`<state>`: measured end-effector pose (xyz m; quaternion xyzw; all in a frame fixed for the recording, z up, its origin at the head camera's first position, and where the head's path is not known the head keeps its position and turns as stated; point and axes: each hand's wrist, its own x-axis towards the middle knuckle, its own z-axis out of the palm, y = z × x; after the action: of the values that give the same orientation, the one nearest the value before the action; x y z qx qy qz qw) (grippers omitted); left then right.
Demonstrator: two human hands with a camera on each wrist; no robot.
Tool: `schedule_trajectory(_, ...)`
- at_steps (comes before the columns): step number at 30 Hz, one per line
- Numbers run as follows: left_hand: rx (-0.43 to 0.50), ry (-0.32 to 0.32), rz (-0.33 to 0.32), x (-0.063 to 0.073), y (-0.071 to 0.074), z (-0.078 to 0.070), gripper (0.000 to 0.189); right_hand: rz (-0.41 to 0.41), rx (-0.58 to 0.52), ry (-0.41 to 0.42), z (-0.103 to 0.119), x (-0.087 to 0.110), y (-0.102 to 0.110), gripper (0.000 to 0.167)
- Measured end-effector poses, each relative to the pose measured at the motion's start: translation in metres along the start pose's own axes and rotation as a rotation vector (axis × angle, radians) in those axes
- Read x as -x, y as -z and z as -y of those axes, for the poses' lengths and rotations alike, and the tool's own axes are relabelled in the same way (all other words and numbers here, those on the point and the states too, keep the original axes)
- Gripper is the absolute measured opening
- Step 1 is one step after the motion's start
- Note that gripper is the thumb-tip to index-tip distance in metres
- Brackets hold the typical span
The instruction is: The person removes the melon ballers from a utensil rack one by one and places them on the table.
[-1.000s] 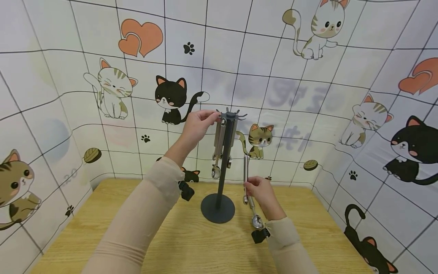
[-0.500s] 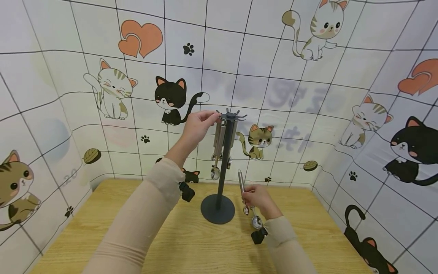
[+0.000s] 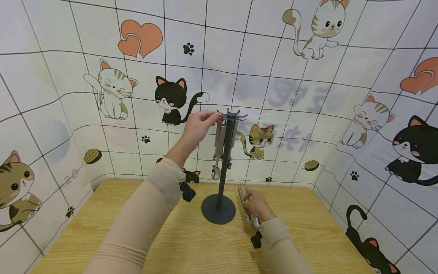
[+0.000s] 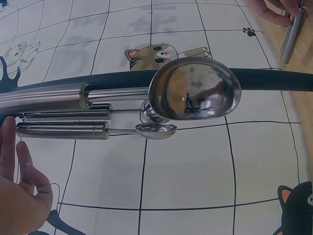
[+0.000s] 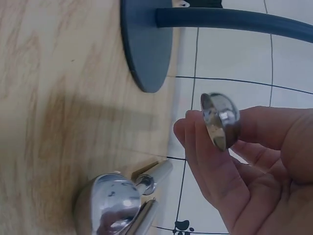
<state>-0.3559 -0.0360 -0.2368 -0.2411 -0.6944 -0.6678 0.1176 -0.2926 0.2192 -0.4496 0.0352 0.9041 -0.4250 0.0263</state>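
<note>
My left hand (image 3: pixel 199 127) is at the top of a dark utensil stand (image 3: pixel 218 213), thumb and fingertips pinching its hooked rim. Several steel scoops hang there; in the left wrist view, a large oval-bowled scoop (image 4: pixel 194 90) is nearest the camera, with smaller scoops (image 4: pixel 156 130) behind it. My right hand (image 3: pixel 258 204), low over the table right of the stand's base, holds a small steel scoop (image 5: pixel 222 121), its round bowl towards the wrist. A larger scoop (image 5: pixel 110 203) lies on the table beside that hand, near other steel handles (image 5: pixel 154 177).
The wooden table (image 3: pixel 191 243) stands against cloth walls (image 3: pixel 191 91) printed with cats and a grid. A black wrist camera (image 3: pixel 187 192) sits under the left sleeve and another black camera (image 3: pixel 256 239) by the right one.
My right hand has lowered the small scoop towards the tabletop, its handle tilting away from upright. My left hand stays at the stand's top.
</note>
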Motion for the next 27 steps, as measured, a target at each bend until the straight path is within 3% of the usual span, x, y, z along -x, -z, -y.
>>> schedule_trajectory(3, 0.004, 0.004, 0.0, 0.0, 0.0, 0.001, 0.029, 0.0, 0.054, 0.006, -0.005, -0.001, -0.003, 0.012)
schedule_trajectory(11, 0.012, -0.012, 0.005, 0.0, 0.001, 0.002, 0.029, -0.028, 0.172, 0.046, -0.013, -0.001, -0.011, 0.021)
schedule_trajectory(16, 0.014, -0.013, 0.002, 0.0, 0.002, 0.002, 0.028, -0.015, 0.258, 0.056, -0.016, -0.002, -0.015, 0.007)
schedule_trajectory(18, 0.012, -0.009, 0.002, 0.0, 0.002, 0.002, 0.029, -0.013, 0.303, 0.055, -0.018, -0.004, -0.018, 0.018)
schedule_trajectory(22, 0.006, -0.012, 0.0, 0.0, 0.003, 0.002, 0.029, -0.024, 0.304, 0.051, -0.022, -0.008, -0.024, 0.029)
schedule_trajectory(27, 0.008, -0.017, 0.001, 0.0, 0.003, 0.001, 0.027, -0.026, 0.266, 0.001, -0.021, -0.008, -0.025, 0.024)
